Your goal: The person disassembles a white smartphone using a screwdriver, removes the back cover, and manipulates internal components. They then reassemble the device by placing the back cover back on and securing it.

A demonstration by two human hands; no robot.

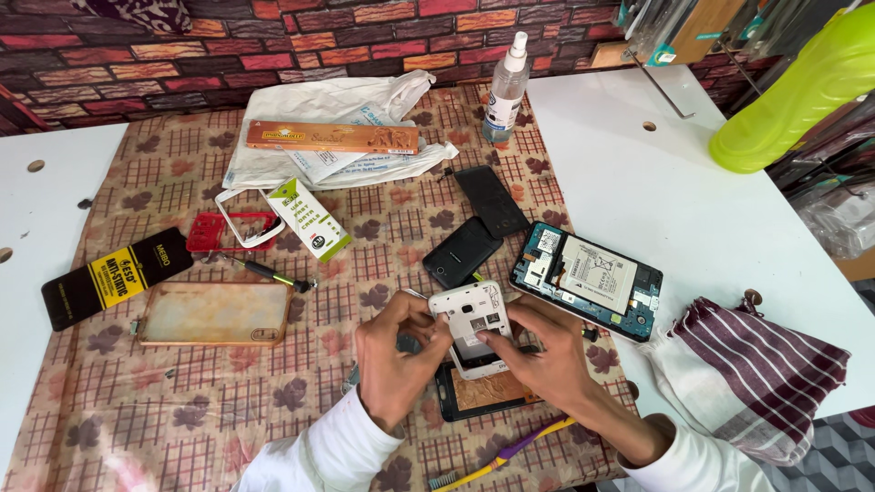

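Both hands meet at lower centre of the frame on a small white phone point(471, 330) with its back cover off: left hand point(394, 357) pinches its left edge to steady it, right hand point(540, 357) has fingertips pressed into the open battery bay, which looks empty. Under it, a black phone frame point(483, 394). Right of centre, an opened blue phone point(586, 281) holds its battery. Upper centre, a spray bottle point(506, 84).

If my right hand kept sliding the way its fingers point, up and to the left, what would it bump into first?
Right hand already touches the white phone; past it, probably the small black phone, though depth is unclear.
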